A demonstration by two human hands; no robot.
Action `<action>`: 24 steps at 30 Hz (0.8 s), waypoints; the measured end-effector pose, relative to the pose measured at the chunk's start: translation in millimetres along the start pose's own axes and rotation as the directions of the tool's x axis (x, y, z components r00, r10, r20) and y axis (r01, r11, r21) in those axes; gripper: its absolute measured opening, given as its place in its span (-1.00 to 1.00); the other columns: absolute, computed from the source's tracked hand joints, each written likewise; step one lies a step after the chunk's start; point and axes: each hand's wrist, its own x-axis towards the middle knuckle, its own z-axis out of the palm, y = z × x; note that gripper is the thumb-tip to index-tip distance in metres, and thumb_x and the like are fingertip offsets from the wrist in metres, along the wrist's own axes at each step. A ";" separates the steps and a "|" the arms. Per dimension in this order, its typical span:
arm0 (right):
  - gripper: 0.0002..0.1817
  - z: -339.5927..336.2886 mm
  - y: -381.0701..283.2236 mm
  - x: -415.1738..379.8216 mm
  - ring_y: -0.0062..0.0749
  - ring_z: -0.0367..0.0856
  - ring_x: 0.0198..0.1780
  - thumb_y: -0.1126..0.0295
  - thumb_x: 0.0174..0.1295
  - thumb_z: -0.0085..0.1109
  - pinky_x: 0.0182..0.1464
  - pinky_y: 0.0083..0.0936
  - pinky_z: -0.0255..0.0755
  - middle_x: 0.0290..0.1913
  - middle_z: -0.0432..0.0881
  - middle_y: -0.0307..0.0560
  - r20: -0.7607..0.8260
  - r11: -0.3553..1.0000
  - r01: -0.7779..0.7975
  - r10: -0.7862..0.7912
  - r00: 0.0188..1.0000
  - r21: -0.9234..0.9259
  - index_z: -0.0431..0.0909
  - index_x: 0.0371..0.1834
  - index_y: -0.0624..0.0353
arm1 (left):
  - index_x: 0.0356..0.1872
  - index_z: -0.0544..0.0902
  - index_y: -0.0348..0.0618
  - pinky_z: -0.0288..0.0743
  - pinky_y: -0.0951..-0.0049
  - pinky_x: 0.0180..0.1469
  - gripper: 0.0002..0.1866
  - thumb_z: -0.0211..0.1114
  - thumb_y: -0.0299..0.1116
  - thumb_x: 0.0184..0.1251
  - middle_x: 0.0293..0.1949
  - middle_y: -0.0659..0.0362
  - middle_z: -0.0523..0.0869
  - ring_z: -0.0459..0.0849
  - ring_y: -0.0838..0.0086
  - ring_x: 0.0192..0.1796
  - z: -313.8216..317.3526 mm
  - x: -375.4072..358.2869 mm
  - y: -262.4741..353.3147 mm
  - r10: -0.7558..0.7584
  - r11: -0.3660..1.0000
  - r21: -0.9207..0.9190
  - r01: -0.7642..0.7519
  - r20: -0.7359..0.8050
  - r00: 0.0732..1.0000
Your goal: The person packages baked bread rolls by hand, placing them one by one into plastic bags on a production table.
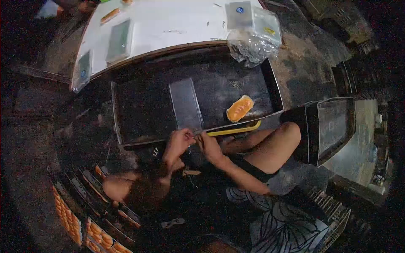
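A long clear plastic bag (186, 101) lies over the front part of a dark metal tray (143, 101). My left hand (181, 141) is closed at the bag's near end, its fingertips pinching the plastic. Close beside it, my right hand (207, 145) has its fingers closed at the same end of the bag. The two hands almost touch. To the right in the tray sits one golden bread roll (240, 109), apart from both hands.
Beyond the tray, a white table (168, 31) bears stacks of plastic bags (119, 41) and crumpled clear plastic (252, 49). A yellow rim (236, 129) shows by the tray's front edge. Racked trays of bread (67, 215) stand at lower left, a black crate (333, 126) at right.
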 end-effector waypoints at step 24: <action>-0.39 -165.8 153.3 106.4 -0.20 0.18 0.21 0.30 -0.05 0.15 0.12 -0.21 0.16 0.12 0.27 0.08 0.334 0.696 0.248 -0.013 0.942 -0.674 0.18 0.11 0.19 | -0.03 0.28 -0.17 0.24 -0.11 0.07 -0.60 0.06 -0.30 0.09 -0.04 0.04 0.33 0.36 0.13 0.04 -23.9 -10.9 -13.2 -0.471 -0.357 -0.822 -0.443 -0.251 0.846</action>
